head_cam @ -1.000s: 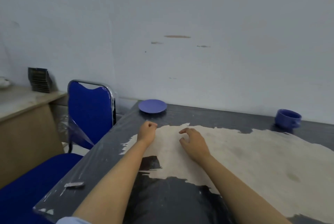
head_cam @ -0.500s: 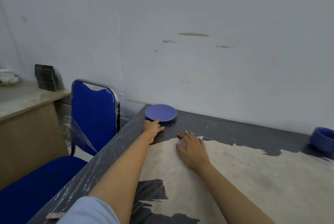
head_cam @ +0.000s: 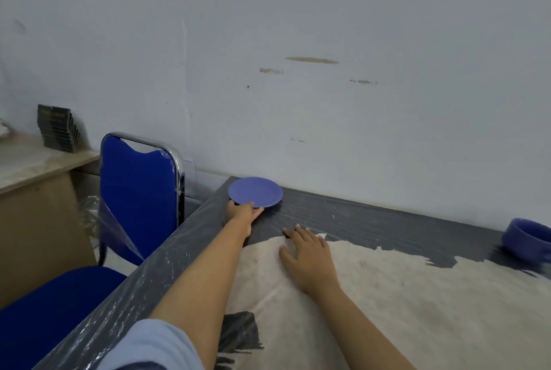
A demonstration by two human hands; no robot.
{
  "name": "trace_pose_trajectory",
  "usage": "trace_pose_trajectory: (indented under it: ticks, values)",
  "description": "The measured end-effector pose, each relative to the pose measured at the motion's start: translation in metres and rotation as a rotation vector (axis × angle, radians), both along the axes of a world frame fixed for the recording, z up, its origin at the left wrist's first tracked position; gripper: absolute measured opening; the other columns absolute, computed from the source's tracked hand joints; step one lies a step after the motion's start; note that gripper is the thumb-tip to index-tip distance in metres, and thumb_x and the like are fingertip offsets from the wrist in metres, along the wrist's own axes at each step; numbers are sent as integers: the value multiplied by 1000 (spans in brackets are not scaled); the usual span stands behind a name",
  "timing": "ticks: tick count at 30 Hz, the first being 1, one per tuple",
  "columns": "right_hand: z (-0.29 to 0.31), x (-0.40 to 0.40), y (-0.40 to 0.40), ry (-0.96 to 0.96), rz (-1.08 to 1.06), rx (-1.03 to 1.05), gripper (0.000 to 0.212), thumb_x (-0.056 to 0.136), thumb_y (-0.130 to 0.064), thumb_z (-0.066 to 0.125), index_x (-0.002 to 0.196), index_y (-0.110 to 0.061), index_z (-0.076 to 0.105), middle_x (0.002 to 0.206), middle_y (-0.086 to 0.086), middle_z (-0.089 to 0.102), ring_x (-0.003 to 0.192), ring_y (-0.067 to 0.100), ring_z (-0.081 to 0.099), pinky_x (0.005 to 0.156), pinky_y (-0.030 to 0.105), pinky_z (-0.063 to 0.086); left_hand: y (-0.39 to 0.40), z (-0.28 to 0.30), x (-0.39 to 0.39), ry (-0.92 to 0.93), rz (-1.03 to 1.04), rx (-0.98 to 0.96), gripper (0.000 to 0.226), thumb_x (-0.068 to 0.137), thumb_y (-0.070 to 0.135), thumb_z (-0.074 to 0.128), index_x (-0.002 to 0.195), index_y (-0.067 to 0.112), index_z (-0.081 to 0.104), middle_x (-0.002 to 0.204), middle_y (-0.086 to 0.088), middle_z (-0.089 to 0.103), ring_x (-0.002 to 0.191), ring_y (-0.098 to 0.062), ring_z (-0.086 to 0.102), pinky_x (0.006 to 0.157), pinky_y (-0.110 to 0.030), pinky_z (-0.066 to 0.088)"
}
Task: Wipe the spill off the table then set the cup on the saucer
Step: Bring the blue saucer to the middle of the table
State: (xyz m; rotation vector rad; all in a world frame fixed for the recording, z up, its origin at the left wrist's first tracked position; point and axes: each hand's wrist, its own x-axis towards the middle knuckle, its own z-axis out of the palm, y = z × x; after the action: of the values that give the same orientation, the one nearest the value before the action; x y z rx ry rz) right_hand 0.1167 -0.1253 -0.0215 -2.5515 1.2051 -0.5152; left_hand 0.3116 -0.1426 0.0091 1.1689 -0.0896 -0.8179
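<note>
left hand (head_cam: pixel 243 214) outstretched, right hand (head_cam: pixel 310 259) flat

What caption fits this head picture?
Left hand grips the saucer's near edge; right hand lies flat on the table; cup far right.

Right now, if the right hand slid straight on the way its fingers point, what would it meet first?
The right hand lies flat on the table, fingers aimed at the wall. Ahead looks like bare dark tabletop, then the wall. The saucer sits off to its left, though depth is hard to judge.
</note>
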Motion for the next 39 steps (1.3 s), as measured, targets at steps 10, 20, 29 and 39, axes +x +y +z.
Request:
trace_pose_trajectory:
  ticks: [10,20,29,39]
  values:
    - [15,-22,4,-756,-127,300,38,97,-18,48,135,-18,54,134,-4,59,109,6,55,90,19,39,55,11,-35,-39,-261,-134,54,92,-8,55,143,5,41,126,-20,60,100,-34,67,89,-35,53]
    - [41,-132,-3,-993,-355,568,34,101,-36,45,116,-10,60,112,9,66,87,29,70,75,40,58,80,17,-146,-45,-559,-190,55,89,-6,60,140,1,43,119,-24,63,88,-31,70,66,-26,62]
    - [28,-246,16,-899,-529,410,23,95,-18,61,101,1,72,78,10,70,63,14,64,69,27,58,99,3,-250,-65,-733,-165,59,91,-2,60,144,6,37,121,-23,64,90,-32,71,71,-29,63]
    - [17,-300,40,-731,-635,433,19,94,-21,61,96,-6,73,71,4,71,58,12,65,61,18,55,124,-5,-302,-102,-788,-61,59,92,-2,58,146,8,36,132,-21,59,88,-30,73,66,-29,63]
